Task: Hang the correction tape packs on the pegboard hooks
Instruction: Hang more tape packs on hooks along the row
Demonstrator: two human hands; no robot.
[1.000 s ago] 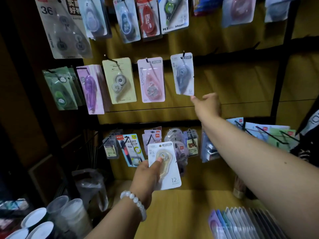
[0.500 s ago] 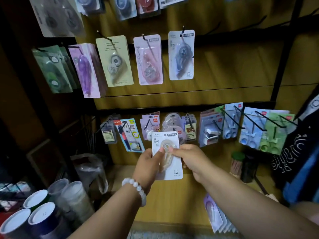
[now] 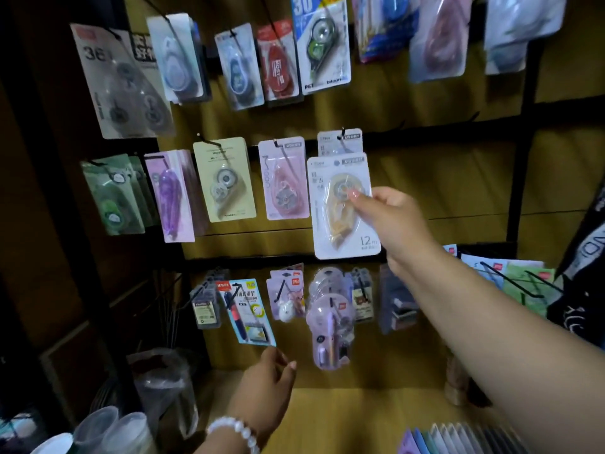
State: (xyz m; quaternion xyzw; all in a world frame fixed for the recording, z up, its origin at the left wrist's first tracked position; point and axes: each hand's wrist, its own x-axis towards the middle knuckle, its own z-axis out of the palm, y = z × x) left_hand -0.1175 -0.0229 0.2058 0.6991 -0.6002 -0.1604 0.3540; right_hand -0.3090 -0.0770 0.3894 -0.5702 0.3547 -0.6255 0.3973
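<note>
My right hand (image 3: 389, 217) pinches a white correction tape pack (image 3: 340, 231) with a yellow dispenser, holding it upright just below a black peg hook (image 3: 342, 134) in the middle row. That hook carries a similar white pack (image 3: 339, 142), mostly covered by the held one. Pink (image 3: 283, 178), cream (image 3: 224, 180) and purple (image 3: 170, 194) packs hang to its left. My left hand (image 3: 266, 385), with a bead bracelet on the wrist, hangs low near the shelf with relaxed fingers and holds nothing.
More tape packs (image 3: 320, 44) fill the top row. Small stationery packs (image 3: 330, 322) hang on the bottom row, with bare hooks (image 3: 510, 283) at the right. Stacked cups (image 3: 108, 427) stand bottom left. Several loose packs (image 3: 458, 437) lie on the wooden shelf, bottom right.
My right hand took the pack from my left hand and raised it to the middle-row hook. My left hand let go and dropped lower.
</note>
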